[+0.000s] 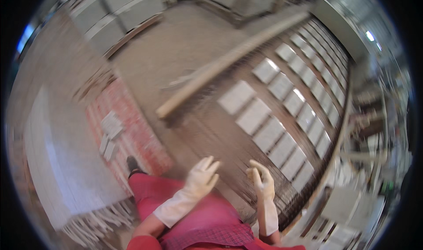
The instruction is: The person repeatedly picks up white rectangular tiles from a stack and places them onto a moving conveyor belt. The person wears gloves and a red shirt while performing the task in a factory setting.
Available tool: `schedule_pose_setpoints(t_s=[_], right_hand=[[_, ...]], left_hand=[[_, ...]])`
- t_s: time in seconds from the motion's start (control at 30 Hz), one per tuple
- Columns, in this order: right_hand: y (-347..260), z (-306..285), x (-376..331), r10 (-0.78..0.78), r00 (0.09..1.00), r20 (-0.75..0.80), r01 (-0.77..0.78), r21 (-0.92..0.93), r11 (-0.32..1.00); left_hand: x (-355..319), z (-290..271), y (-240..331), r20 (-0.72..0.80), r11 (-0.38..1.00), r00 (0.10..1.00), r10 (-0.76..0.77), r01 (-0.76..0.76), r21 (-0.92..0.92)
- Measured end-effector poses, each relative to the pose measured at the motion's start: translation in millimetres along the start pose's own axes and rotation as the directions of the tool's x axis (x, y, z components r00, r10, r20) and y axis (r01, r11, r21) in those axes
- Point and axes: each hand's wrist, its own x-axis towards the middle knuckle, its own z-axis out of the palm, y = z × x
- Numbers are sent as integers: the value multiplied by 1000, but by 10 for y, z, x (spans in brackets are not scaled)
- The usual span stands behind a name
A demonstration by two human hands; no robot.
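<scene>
Both my hands wear cream-coloured gloves and hover in front of my red apron, over the near end of a conveyor bed. My left hand (203, 176) has its fingers apart and nothing in it. To its right, my right hand (262, 179) is raised with its fingers curled; nothing shows between them. Rows of flat pale tiles (269, 143) lie on the dark conveyor bed (198, 137), beyond and to the right of my hands. Neither hand touches a tile.
A wooden rail (233, 65) edges the conveyor's left side. On the left stands a pale stack (66, 162) beside a red-streaked board (141, 135) with several small tile pieces (112, 125). Large grey blocks (119, 16) stand at the back. Racks and more slabs (341, 203) line the right.
</scene>
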Motion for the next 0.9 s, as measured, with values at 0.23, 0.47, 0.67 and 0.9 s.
schedule_pose_setpoints(t_s=[0.23,0.47,0.67,0.9], right_hand=[[-667,1429,-76,216,905,367,-210,-56,976],[-1090,3294,327,259,753,604,-179,-191,965],[-806,5818,538,90,359,929,740,-342,579],[206,8139,251,-50,-95,994,991,99,93]], left_hand=[[-86,-262,-750,156,995,987,30,-44,86],[-532,-807,-2063,404,937,847,-345,286,201],[-1075,-883,-3094,229,722,697,-679,578,380],[-898,-1343,-3485,188,713,689,-700,687,139]])
